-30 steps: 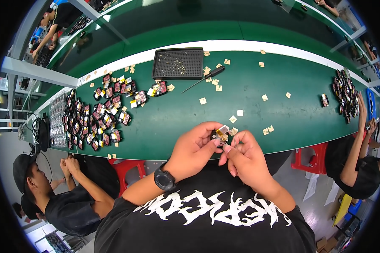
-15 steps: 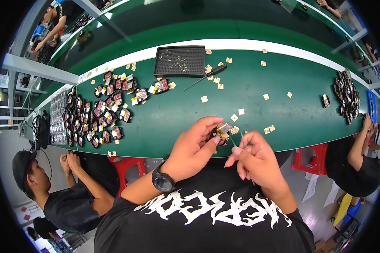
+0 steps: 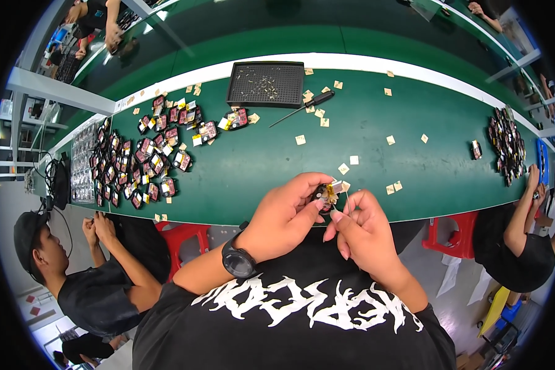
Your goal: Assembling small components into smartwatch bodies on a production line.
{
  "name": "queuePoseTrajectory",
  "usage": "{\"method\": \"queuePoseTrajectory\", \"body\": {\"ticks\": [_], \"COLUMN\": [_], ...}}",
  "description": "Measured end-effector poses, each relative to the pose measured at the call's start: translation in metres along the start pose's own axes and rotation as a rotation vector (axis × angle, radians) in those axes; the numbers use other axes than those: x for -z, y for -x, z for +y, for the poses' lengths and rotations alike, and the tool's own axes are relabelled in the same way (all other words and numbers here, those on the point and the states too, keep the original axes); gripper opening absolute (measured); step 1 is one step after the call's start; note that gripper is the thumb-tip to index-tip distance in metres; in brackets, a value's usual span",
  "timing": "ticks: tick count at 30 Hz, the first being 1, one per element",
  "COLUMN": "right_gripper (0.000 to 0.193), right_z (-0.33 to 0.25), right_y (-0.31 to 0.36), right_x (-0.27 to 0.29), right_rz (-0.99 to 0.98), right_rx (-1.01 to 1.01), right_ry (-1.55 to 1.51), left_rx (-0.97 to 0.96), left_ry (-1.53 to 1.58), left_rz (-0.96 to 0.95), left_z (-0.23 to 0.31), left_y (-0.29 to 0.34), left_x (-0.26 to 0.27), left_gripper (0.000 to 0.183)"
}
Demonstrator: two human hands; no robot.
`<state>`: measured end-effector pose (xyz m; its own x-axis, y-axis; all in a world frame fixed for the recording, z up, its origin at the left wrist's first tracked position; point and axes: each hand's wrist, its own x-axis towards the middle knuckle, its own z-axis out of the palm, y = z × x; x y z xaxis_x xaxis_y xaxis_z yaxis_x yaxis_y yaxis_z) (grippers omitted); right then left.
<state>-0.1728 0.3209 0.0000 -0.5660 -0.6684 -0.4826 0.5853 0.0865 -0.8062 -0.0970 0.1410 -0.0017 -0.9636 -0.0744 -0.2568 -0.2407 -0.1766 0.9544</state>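
My left hand, with a black watch on its wrist, holds a small black-cased electronic unit between thumb and fingers over the bench's front edge. A silvery block and yellow tape show on the unit's upper side; the fingers cover much of the rest. Close on its right, my right hand is closed on thin metal tweezers. Their slim arms point up toward the unit. Whether the tips touch it is too small to tell.
Many similar units lie heaped at the left of the green bench, beside clear trays. At the back are a black tray of small parts and a screwdriver. Small beige squares lie scattered. Another pile sits right. Co-workers sit either side.
My right hand has moved slightly left with the tweezers, closer to the unit. My left hand keeps its hold on the unit. The whole view has shifted a little.
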Motion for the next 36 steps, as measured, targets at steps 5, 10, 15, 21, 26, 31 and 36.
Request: {"method": "queuePoseTrajectory", "body": {"ticks": [5, 10, 15, 21, 26, 31, 36], "right_gripper": [0.016, 0.015, 0.016, 0.016, 0.017, 0.016, 0.015], "right_z": [-0.001, -0.006, -0.011, -0.002, 0.002, 0.003, 0.002], "right_y": [0.002, 0.006, 0.003, -0.001, 0.000, -0.001, -0.003], "right_x": [0.004, 0.006, 0.004, 0.008, 0.007, 0.009, 0.012], "right_rz": [-0.034, -0.038, -0.016, -0.018, -0.020, -0.055, -0.073], "right_rx": [0.063, -0.013, -0.094, -0.071, -0.007, 0.008, -0.026], "right_ry": [0.063, 0.026, 0.003, -0.010, 0.011, 0.056, 0.066], "left_rx": [0.087, 0.056, 0.013, -0.257, -0.207, -0.173, -0.111], "left_ry": [0.132, 0.069, -0.098, -0.459, -0.460, -0.392, -0.354], "left_rz": [-0.052, -0.028, 0.005, 0.042, -0.031, -0.056, -0.087], "left_z": [-0.002, -0.002, 0.001, 0.001, 0.005, 0.001, 0.002], "left_y": [-0.001, 0.000, 0.001, 0.000, -0.002, -0.003, -0.004], "left_x": [0.004, 0.004, 0.002, 0.000, 0.007, 0.011, 0.013], "left_gripper": [0.041, 0.040, 0.038, 0.042, 0.044, 0.043, 0.041]}}
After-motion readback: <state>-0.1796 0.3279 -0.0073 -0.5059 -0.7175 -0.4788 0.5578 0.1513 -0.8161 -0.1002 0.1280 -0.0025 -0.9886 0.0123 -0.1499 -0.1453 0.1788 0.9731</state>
